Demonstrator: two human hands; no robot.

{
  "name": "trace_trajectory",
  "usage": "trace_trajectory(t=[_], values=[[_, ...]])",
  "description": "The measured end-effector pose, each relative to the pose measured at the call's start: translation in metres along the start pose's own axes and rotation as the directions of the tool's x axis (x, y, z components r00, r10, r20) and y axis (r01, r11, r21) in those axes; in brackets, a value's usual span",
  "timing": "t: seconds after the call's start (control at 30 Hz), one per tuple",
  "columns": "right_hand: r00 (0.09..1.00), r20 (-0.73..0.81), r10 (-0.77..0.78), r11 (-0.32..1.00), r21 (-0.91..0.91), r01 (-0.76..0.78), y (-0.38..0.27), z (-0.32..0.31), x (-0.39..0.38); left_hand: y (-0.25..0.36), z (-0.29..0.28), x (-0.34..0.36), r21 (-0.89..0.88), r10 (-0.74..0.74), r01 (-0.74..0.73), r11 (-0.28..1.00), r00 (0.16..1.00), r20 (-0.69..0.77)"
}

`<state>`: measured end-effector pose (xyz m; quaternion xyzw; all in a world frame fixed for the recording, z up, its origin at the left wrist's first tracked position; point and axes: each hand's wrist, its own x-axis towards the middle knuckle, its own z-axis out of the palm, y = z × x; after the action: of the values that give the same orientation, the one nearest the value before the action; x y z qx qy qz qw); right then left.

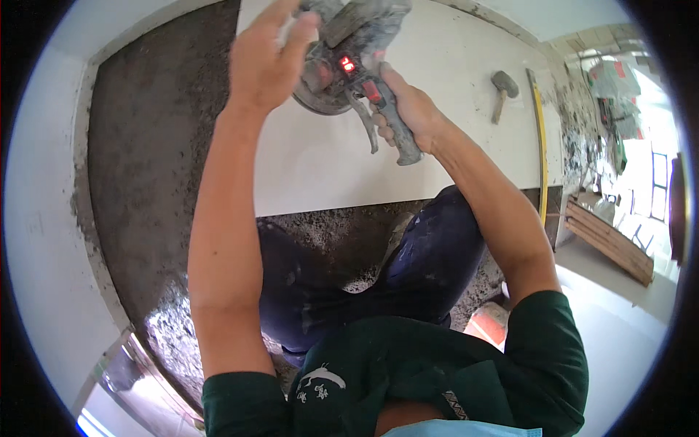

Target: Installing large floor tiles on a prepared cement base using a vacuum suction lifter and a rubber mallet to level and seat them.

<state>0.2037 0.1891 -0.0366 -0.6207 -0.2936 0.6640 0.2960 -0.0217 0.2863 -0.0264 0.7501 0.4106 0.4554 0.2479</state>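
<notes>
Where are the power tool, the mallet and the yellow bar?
Power tool [348, 65], head view: on its lit display.
Mallet [504, 85], head view: on its head.
Yellow bar [542, 146], head view: about halfway along it.

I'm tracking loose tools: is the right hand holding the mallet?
No, the right hand grips the grey power tool, while the mallet lies apart on the white slab.

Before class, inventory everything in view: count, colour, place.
Dusty handled power tool: 1, grey, top centre
Large flat slab: 1, white, top
Short mallet: 1, grey head, on slab
Long straight bar: 1, yellow, right
Rough mortar bed: 1, grey, left
Wooden boards: several, brown, far right
Plastic bags: several, pale, upper right
Shirt: 1, dark green, bottom
Trousers: 1, dark blue, centre
Mask: 1, pale blue, bottom
Left hand: 1, bare, near tool
Right hand: 1, bare, gripping tool
</notes>
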Motion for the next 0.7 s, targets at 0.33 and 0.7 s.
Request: trace_trajectory(t=[0.33,0.7], values=[[0.989,-0.145,-0.010,1.000,0.009,0.011,0.064,-0.087,0.070,-0.011,-0.011,-0.019,0.111,0.000,-0.008,0.994,0.997,0.076],[0.952,-0.293,-0.086,0.940,-0.340,-0.020,0.112,-0.137,0.144,-0.032,0.001,-0.021,0.270,-0.119,0.062,0.961,0.973,0.199]])
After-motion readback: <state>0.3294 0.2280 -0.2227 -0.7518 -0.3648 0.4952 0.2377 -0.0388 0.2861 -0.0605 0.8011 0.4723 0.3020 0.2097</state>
